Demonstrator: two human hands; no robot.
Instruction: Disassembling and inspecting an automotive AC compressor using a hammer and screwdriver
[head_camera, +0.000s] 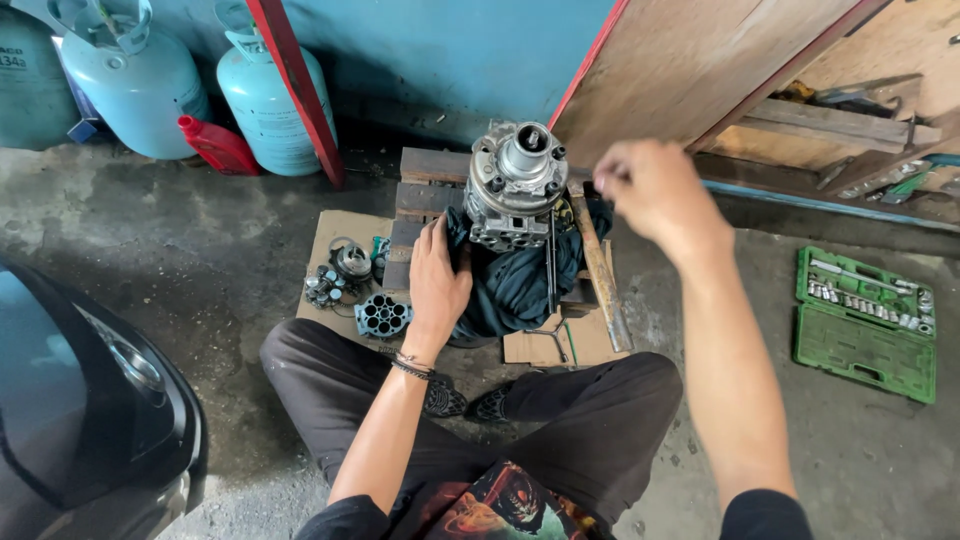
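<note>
**A:** Going left to right from where I'm watching. Farthest out past my left hand (437, 283), what sits on the floor?

**B:** A cluster of small round metal parts (338, 275) and a drilled cylinder block (383, 315), both on the cardboard sheet (330, 235), just outside that hand's thumb side.

**A:** And the left hand itself?

**B:** Flat and spread, fingers extended, palm pressed on the dark cloth (515, 280) at the foot of the compressor body (515, 185). It grips nothing; it rests against the cloth, touching or nearly touching the housing's lower left edge.

**A:** So the compressor lies ahead of the left hand and a little to its right?

**B:** Yes. It stands upright on the wooden block (430, 190), its long axis vertical, shaft end pointing up at my camera. It sits between the two hands, the left one lower and closer to its base.

**A:** My right hand (655, 190)?

**B:** Raised, level with the compressor's top and just to its right. The fingers are curled in, but motion blur hides them; I cannot tell whether they pinch anything.

**A:** Beyond it?

**B:** A hammer (600, 265) lies below that hand, handle running toward me. Well apart to the right, an open green socket case (866, 322).
</note>
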